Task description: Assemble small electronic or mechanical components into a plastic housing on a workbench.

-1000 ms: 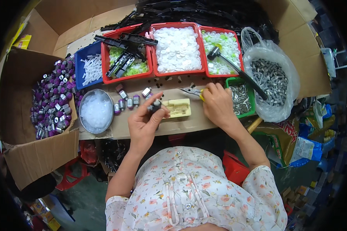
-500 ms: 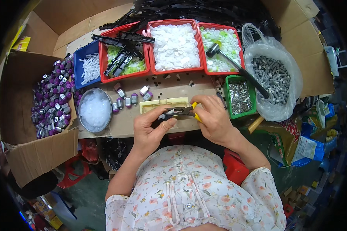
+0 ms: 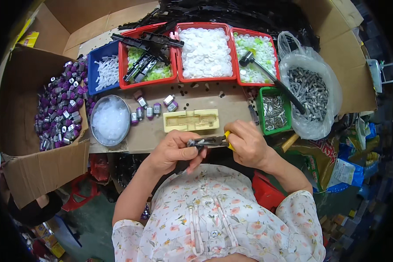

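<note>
My right hand [image 3: 250, 144] is closed around the yellow handles of a pair of pliers [image 3: 215, 141]. The dark jaws point left and meet a small dark-and-grey part [image 3: 194, 143] that my left hand [image 3: 172, 151] pinches between thumb and fingers. Its exact kind is too small to make out, and fingers cover some of it. Both hands are at the near edge of the bench, close to the body. Just beyond them lies a cream slotted block [image 3: 169, 125], with several small purple-and-silver motors [image 3: 149, 112] to its upper left.
Red bins [image 3: 205, 80] of white and green discs line the back, black plastic parts [image 3: 145, 67] over one. A hammer [image 3: 275, 78] rests across the right bin and a bag of metal pieces [image 3: 310, 91]. A green bin [image 3: 275, 114], glass bowl [image 3: 110, 120] and motor-filled carton [image 3: 43, 170] flank the work area.
Both hands, with the pliers and small part, have come down toward the body, away from the cream block. The block now shows whole. The whole view has shifted slightly.
</note>
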Motion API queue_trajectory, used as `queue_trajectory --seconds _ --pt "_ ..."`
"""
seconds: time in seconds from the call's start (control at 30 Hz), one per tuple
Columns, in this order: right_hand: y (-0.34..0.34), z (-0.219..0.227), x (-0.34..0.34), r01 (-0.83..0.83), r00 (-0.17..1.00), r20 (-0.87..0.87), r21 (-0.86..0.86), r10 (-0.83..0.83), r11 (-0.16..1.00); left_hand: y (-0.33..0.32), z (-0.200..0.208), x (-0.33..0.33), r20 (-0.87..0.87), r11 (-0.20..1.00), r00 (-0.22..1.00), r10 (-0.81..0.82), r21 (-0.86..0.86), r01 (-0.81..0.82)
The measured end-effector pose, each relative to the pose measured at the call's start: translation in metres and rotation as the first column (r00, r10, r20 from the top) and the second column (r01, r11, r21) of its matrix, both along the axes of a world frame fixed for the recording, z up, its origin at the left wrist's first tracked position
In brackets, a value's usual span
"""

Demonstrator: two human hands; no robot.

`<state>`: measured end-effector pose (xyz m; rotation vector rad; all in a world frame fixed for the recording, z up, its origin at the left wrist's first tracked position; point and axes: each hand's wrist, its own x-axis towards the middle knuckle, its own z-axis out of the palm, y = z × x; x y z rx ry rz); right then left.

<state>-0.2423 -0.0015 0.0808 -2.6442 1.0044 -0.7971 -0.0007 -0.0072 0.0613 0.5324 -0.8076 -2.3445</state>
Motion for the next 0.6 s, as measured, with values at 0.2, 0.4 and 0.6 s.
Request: queue_trajectory --seconds 0.2,0.4,0.6 --pt "0.004 0.003 0.009 -0.071 0.996 0.045 -0.009 0.071 0.997 0.004 -0.017 0.005 -0.427 0.953 0.875 -0.229 0.084 0.29" --pt "-0.005 -0.004 0.008 -0.098 0.995 0.016 0.039 0.097 0.994 0.017 0.0 0.032 -0.055 0.986 0.989 -0.136 0.09 0.141" --pt "-0.028 -0.031 -0.019 0.201 0.978 -0.086 0.127 -0.191 0.971 0.065 -0.048 0.113 0.769 0.995 0.635 0.07 -0.099 0.01"
